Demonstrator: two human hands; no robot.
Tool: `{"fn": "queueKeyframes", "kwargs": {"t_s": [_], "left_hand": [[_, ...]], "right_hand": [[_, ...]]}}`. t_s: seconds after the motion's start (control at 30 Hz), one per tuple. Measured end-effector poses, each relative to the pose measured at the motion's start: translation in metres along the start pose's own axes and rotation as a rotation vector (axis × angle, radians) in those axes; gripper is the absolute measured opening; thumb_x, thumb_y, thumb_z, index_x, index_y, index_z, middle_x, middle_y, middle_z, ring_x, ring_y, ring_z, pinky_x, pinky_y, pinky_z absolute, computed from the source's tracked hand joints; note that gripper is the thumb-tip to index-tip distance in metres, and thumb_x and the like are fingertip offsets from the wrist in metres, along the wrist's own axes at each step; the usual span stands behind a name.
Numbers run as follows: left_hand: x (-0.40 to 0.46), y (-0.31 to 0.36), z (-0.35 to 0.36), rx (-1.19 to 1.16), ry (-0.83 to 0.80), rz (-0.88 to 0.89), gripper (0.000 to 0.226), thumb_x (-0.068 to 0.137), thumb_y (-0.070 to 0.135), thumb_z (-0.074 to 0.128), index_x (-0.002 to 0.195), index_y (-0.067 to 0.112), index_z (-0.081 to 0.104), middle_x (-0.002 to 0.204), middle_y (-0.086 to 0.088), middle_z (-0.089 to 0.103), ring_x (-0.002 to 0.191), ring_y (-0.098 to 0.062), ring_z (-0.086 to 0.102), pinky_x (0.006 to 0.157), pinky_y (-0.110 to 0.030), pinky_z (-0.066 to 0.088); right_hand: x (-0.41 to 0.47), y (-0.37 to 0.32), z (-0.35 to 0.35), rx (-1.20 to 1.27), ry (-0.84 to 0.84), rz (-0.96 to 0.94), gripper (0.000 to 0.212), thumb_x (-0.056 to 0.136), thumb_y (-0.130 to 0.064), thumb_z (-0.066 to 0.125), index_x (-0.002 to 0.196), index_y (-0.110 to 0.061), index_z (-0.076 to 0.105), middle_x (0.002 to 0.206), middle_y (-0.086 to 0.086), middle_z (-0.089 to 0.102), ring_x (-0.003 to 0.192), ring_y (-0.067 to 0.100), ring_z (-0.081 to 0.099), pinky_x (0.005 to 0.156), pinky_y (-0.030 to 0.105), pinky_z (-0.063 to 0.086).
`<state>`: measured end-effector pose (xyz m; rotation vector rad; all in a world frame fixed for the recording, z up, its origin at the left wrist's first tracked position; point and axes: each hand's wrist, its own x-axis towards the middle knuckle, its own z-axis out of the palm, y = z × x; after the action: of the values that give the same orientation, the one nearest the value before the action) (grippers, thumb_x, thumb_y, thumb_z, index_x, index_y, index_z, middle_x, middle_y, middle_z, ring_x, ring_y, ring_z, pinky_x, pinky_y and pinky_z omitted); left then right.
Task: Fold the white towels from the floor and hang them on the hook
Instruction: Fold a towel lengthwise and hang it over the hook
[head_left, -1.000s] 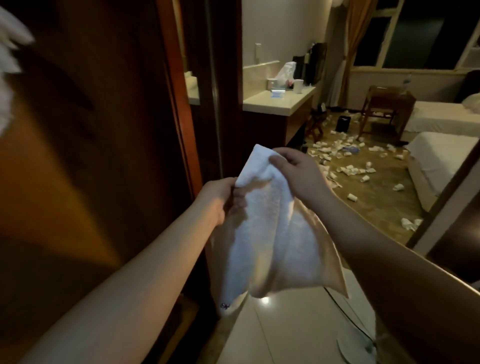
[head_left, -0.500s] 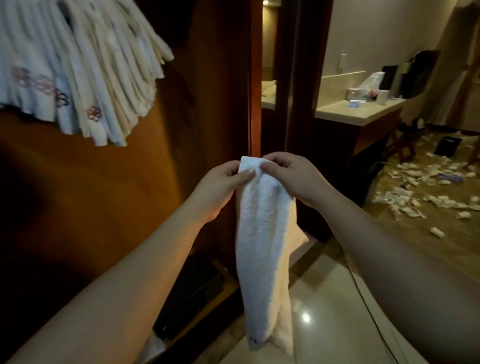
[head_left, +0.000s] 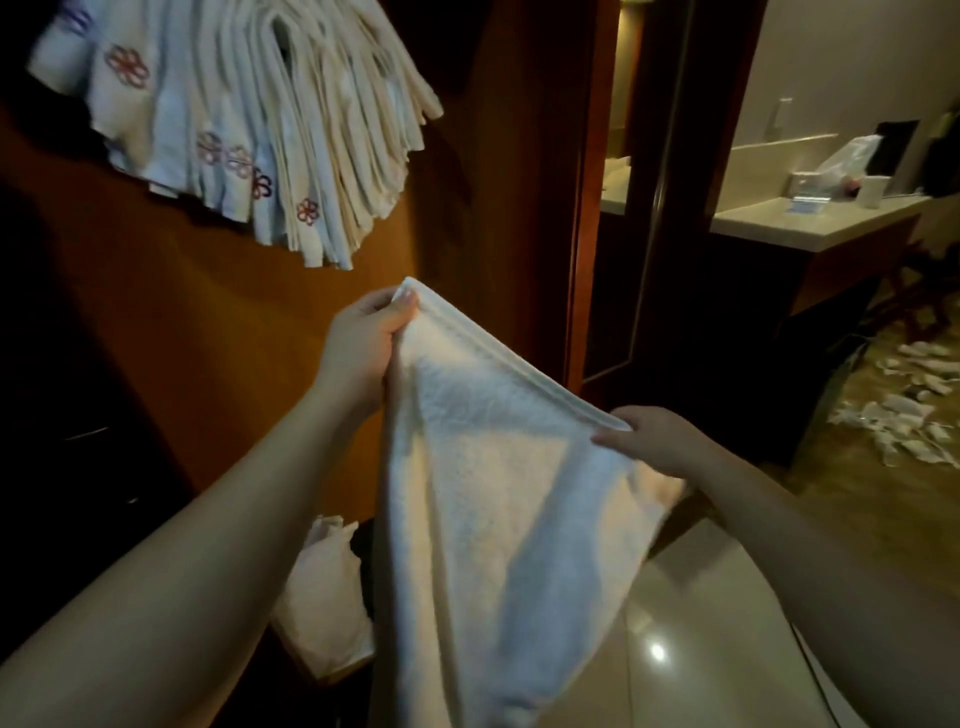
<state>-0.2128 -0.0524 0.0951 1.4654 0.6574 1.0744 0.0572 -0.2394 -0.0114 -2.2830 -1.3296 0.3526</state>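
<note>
The left hand (head_left: 363, 348) is raised higher than the right, its fingers curled and its thumb pressed against them in a pinch on the upper corner of the white towel (head_left: 498, 519). The right hand (head_left: 660, 441) sits lower and further right, palm down, fingers closed over the towel's hemmed edge. Both bare forearms reach forward from the bottom corners of the view, well apart.

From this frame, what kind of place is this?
Probably a hotel room entryway: a vanity counter with toiletries, wood-panelled wall with hanging towels, and glossy tile floor.
</note>
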Motion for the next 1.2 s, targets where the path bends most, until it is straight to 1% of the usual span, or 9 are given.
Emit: {"fn": "queueKeyframes", "kwargs": {"t_s": [0.23,0.4,0.5,0.63,0.7,0.77,0.97,1.1,1.2], "left_hand": [[0.012,0.001,-0.055,0.118,0.169,-0.008,0.023,0.092,0.044,0.062,0.089,0.026,0.076,0.087,0.001,0.077,0.08,-0.014,0.074,0.057,-0.027,0.056],[0.014,-0.003,-0.071,0.138,0.313,-0.05,0.022,0.095,0.041,0.06,0.093,0.024,0.073,0.095,0.0,0.074,0.099,-0.024,0.07,0.08,-0.042,0.058],[0.006,-0.013,-0.072,0.206,0.367,-0.061,0.02,0.096,0.04,0.058,0.085,0.027,0.067,0.093,0.005,0.068,0.101,-0.023,0.065,0.085,-0.045,0.054],[-0.013,-0.023,-0.05,0.195,0.328,-0.068,0.024,0.096,0.04,0.058,0.101,0.022,0.073,0.104,-0.001,0.072,0.104,-0.02,0.066,0.09,-0.042,0.054],[-0.028,-0.025,-0.032,0.166,0.288,-0.083,0.033,0.096,0.044,0.058,0.116,0.021,0.07,0.114,0.0,0.071,0.111,-0.018,0.065,0.099,-0.045,0.052],[-0.046,-0.028,-0.014,0.138,0.227,-0.079,0.033,0.094,0.048,0.058,0.114,0.026,0.071,0.115,0.002,0.072,0.113,-0.017,0.065,0.1,-0.047,0.052],[-0.087,-0.029,0.034,0.033,0.046,-0.031,0.026,0.101,0.04,0.054,0.105,0.023,0.073,0.102,-0.001,0.076,0.099,-0.019,0.073,0.089,-0.043,0.058],[-0.106,-0.029,0.054,0.019,-0.038,0.008,0.027,0.101,0.042,0.053,0.104,0.025,0.074,0.101,-0.002,0.076,0.095,-0.02,0.073,0.08,-0.036,0.06],[-0.114,-0.025,0.067,0.024,-0.068,0.042,0.026,0.1,0.039,0.056,0.108,0.022,0.074,0.101,0.0,0.076,0.094,-0.018,0.072,0.077,-0.031,0.059]], "right_hand": [[0.012,0.003,-0.004,-0.062,0.041,-0.054,0.022,0.103,-0.046,0.052,0.111,-0.029,0.064,0.103,-0.006,0.065,0.085,0.002,0.055,0.068,0.021,0.038],[0.014,-0.014,-0.009,0.002,0.059,-0.107,0.024,0.101,-0.046,0.054,0.111,-0.029,0.069,0.101,-0.009,0.067,0.084,0.001,0.059,0.063,0.019,0.041],[0.007,-0.03,-0.012,0.14,0.011,-0.162,0.036,0.1,-0.046,0.054,0.133,-0.035,0.061,0.122,-0.012,0.063,0.103,0.007,0.061,0.081,0.025,0.048],[-0.015,-0.062,-0.017,0.549,-0.106,-0.243,0.039,0.099,-0.045,0.06,0.128,-0.069,0.049,0.107,-0.007,0.074,0.094,0.017,0.071,0.085,0.033,0.053],[-0.026,-0.077,-0.014,0.767,-0.141,-0.269,0.031,0.095,-0.04,0.064,0.117,-0.062,0.064,0.094,0.007,0.075,0.077,0.026,0.069,0.067,0.034,0.051],[-0.035,-0.091,-0.012,0.85,-0.149,-0.266,0.024,0.088,-0.04,0.062,0.106,-0.049,0.075,0.081,-0.002,0.072,0.064,0.014,0.062,0.052,0.024,0.045],[-0.049,-0.099,-0.012,0.923,-0.091,-0.334,0.029,0.085,-0.025,0.055,0.093,-0.036,0.08,0.07,-0.012,0.07,0.048,0.002,0.054,0.043,0.017,0.04],[-0.058,-0.091,-0.021,0.96,-0.139,-0.408,0.023,0.08,-0.034,0.063,0.098,-0.04,0.077,0.09,-0.017,0.071,0.061,0.006,0.062,0.057,0.019,0.05],[-0.066,-0.088,-0.028,0.598,-0.043,-0.476,0.029,0.077,-0.047,0.063,0.102,-0.06,0.063,0.108,-0.034,0.062,0.09,-0.001,0.067,0.07,0.02,0.053]]}}
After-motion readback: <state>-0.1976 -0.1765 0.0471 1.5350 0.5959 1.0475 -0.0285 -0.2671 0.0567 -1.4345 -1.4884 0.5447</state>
